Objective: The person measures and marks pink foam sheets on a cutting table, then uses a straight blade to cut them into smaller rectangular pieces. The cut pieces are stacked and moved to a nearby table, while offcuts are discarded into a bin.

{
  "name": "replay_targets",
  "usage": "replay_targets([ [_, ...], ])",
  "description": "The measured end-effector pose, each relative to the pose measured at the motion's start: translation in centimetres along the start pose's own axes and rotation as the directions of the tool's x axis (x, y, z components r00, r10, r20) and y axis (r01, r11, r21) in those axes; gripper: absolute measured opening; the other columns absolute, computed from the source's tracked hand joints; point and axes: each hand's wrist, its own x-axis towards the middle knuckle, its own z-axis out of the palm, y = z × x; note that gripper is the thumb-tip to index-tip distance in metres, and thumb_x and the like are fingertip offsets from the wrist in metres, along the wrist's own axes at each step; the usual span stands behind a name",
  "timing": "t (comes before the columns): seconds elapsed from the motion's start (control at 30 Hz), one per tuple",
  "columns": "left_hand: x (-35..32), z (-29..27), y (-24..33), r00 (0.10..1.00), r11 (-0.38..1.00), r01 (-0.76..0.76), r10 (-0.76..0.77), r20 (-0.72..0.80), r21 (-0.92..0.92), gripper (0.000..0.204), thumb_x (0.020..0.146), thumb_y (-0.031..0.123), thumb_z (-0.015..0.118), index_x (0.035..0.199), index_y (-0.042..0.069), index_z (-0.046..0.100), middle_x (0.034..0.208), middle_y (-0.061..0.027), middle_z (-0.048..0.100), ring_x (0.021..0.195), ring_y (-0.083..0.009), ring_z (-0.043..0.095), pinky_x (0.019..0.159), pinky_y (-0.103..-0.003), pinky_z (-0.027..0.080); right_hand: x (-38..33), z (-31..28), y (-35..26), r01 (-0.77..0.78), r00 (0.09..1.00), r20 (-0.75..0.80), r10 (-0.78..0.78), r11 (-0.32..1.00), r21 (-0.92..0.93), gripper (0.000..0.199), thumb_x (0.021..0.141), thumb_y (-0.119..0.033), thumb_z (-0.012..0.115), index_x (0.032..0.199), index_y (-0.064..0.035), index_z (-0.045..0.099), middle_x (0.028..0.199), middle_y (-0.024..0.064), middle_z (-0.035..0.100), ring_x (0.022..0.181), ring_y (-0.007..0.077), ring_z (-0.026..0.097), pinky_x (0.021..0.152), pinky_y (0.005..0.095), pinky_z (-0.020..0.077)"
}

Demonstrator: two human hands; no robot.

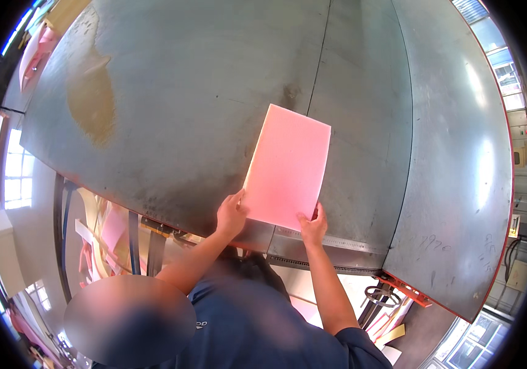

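The pink foam sheet [288, 166] lies flat on the grey metal table [183, 111], long axis running away from the person, while the left hand [231, 215] and right hand [314, 226] pinch its near corners, arms outstretched.

left hand [231, 215]: fingers bent, thumb up, pressing flat | right hand [313, 226]: fingers curled, thumb out, pressing flat | both forearms bare, reaching forward from lower edge, elbows bent, hands near each other
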Motion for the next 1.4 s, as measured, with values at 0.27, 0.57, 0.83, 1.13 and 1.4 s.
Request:
replay_targets([
  [0.27, 0.9, 0.9, -2.2, 1.000, 0.999, -0.004, 0.005, -0.031, 0.039, 0.048, 0.078, 0.008, 0.069, 0.126, 0.007, 0.062, 0.107, -0.0110, 0.062, 0.084, -0.0230, 0.062, 0.079, -0.035, 0.051, 0.4, 0.8, 0.0, -0.032, 0.995, 0.099, 0.035, 0.999, -0.038, 0.062, 0.067, -0.026, 0.080, 0.121, -0.0031, 0.059, 0.107, 0.0177, 0.065, 0.101, 0.0359, 0.062, 0.087, 0.0436, 0.0502],
  [0.57, 0.6, 1.4, -2.2, 1.000, 0.995, -0.019, 0.017, -0.018, -0.099, 0.050, 0.077, 0.001, 0.071, 0.126, 0.006, 0.061, 0.099, -0.0064, 0.060, 0.080, -0.0154, 0.058, 0.077, -0.029, 0.050, -0.1, 0.8, 0.5, 0.130, 0.991, -0.034, -0.133, 0.987, -0.092, 0.061, 0.071, -0.022, 0.076, 0.126, -0.0038, 0.057, 0.110, 0.0168, 0.063, 0.102, 0.0358, 0.062, 0.087, 0.0435, 0.0508],
  [0.83, 1.4, 2.2, -4.1, 1.000, 0.997, 0.011, -0.013, -0.020, -0.073, 0.048, 0.080, 0.002, 0.072, 0.126, 0.006, 0.059, 0.104, -0.0066, 0.061, 0.084, -0.0143, 0.060, 0.079, -0.028, 0.051, 0.4, 1.4, 1.0, 0.007, 0.999, 0.043, -0.002, 0.992, -0.127, 0.069, 0.074, -0.028, 0.078, 0.133, -0.0058, 0.051, 0.118, 0.0145, 0.059, 0.106, 0.0337, 0.061, 0.090, 0.0424, 0.0502],
  [1.13, 4.2, 3.6, -3.5, 0.996, 0.975, 0.090, -0.085, 0.032, -0.201, 0.044, 0.093, 0.018, 0.064, 0.134, 0.006, 0.056, 0.115, -0.0094, 0.066, 0.097, -0.0204, 0.065, 0.089, -0.030, 0.050, 1.0, 1.4, 0.9, -0.068, 0.996, 0.047, 0.078, 0.980, -0.186, 0.069, 0.076, -0.032, 0.077, 0.134, -0.0041, 0.051, 0.126, 0.0165, 0.058, 0.117, 0.0336, 0.056, 0.099, 0.0420, 0.0463],
  [1.4, 4.5, 6.2, -2.3, 0.999, 0.993, -0.032, 0.036, 0.037, -0.111, 0.038, 0.095, 0.017, 0.061, 0.130, 0.004, 0.059, 0.118, -0.0108, 0.067, 0.103, -0.0183, 0.065, 0.091, -0.030, 0.049, 2.8, -0.5, 5.1, -0.015, 1.000, 0.017, 0.017, 0.995, -0.096, 0.061, 0.077, -0.032, 0.076, 0.126, -0.0002, 0.059, 0.119, 0.0198, 0.064, 0.110, 0.0342, 0.061, 0.095, 0.0419, 0.0486],
])
